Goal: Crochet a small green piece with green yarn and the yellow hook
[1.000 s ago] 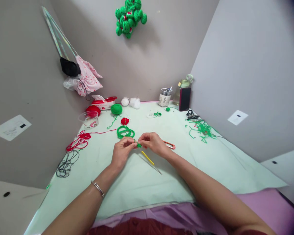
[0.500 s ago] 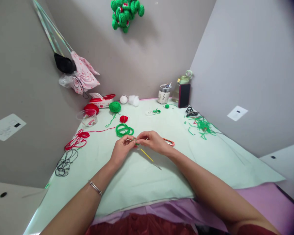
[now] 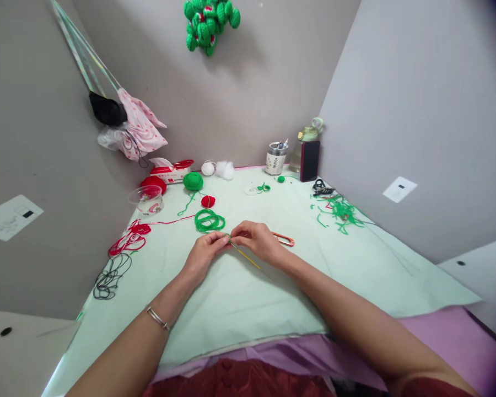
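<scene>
Near the middle of the table, my left hand pinches a small green crochet piece, mostly hidden by the fingertips. A bit of red shows just under those fingers. My right hand is closed at the same spot, thumb and forefinger together around the front end of a crochet hook. The hook's yellow handle slants down to the right below the palm, and its far end is blurred. Just beyond my left hand lies a loose coil of green yarn. Behind my right wrist is an orange-rimmed tool, partly covered.
Red yarn and dark cord lie at the left. Farther back are a green yarn ball, a red ball and a clear tub. Scissors and green scraps lie at right; a phone stands behind.
The hook has swung slightly upward at its far end, which is now blurred. My hands have drawn a little closer around the green piece. The rest of the table looks the same.
</scene>
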Tool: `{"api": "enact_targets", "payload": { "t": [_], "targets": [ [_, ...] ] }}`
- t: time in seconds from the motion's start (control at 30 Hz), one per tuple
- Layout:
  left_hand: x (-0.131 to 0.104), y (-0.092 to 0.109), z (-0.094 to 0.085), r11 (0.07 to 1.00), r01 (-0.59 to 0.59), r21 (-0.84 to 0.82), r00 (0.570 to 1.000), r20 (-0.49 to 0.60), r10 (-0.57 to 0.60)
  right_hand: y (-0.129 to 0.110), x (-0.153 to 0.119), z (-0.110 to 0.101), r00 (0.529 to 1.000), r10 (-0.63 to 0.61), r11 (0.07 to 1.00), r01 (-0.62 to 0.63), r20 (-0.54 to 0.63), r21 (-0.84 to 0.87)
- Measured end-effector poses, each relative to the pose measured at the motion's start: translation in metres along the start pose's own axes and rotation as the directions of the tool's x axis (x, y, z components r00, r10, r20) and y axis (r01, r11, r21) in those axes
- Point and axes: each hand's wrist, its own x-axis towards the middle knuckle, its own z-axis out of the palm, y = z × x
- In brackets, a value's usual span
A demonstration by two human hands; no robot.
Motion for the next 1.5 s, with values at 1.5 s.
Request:
{"api": "enact_targets", "payload": {
  "t": [1.5],
  "targets": [
    [0.005, -0.003, 0.005, 0.990, 0.000, -0.141, 0.995, -0.098, -0.014, -0.009, 0.001, 0.007, 0.995, -0.086, 0.992, 0.080, -0.057, -0.098]
  ]
}}
